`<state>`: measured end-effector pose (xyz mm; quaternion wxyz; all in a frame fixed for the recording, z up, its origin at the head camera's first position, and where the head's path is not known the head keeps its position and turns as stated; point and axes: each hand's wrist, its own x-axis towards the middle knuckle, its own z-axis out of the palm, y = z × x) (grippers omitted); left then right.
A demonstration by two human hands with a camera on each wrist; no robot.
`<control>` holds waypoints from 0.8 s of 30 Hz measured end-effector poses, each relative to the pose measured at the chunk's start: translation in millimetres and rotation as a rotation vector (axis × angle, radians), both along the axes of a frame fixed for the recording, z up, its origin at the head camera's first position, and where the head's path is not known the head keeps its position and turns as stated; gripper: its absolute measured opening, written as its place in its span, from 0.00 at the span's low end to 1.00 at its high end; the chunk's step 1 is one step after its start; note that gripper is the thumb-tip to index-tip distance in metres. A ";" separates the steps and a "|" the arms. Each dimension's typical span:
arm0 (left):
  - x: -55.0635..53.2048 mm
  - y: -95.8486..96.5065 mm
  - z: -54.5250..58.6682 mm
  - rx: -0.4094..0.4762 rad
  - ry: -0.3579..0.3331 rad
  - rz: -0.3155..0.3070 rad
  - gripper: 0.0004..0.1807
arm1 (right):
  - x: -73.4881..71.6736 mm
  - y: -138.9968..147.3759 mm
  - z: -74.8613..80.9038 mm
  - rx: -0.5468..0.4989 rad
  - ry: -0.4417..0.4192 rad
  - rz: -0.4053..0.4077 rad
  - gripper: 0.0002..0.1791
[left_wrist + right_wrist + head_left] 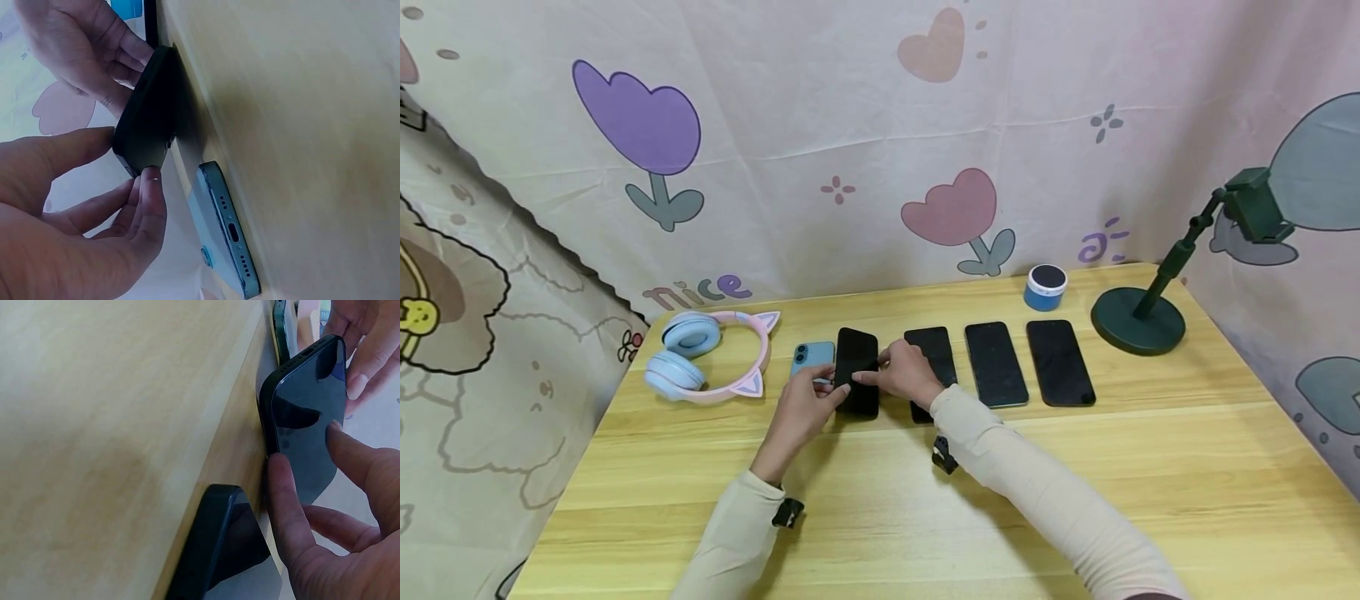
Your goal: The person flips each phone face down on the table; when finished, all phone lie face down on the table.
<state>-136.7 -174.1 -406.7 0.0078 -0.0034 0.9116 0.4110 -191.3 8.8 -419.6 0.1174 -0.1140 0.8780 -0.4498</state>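
A black smartphone [857,396] is held between both hands, screen up and tilted, just above the table in the head view. My left hand [802,410] pinches its left edge between thumb and fingers. On the opposite edge, my right hand [910,375] grips it, with the thumb over the screen, as the right wrist view shows on the phone [306,425]. A light blue smartphone [812,354] lies beside the left fingers, camera side up; its charging port end [232,231] faces the left wrist camera. Under the right hand lies another black smartphone [934,342], partly hidden.
Two more dark smartphones [996,364] [1061,362] lie to the right in a row. Pink and blue cat-ear headphones [752,383] sit at left. A small blue and white cylinder [1045,288] and a green stand [1138,321] are at the back right of the wooden table [880,517].
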 end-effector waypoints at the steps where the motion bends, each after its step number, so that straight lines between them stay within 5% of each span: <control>1: -0.1 -0.2 0.1 0.008 -0.003 0.002 0.24 | -0.2 0.2 -0.1 -0.012 -0.011 0.000 0.23; 10: 0.9 -3.1 -2.7 0.074 0.017 -0.005 0.21 | 0.1 1.0 -1.6 -0.090 -0.076 -0.017 0.34; 24: 3.8 -5.2 1.6 0.173 -0.010 -0.005 0.22 | 3.1 -1.8 -0.8 -0.177 -0.121 0.006 0.27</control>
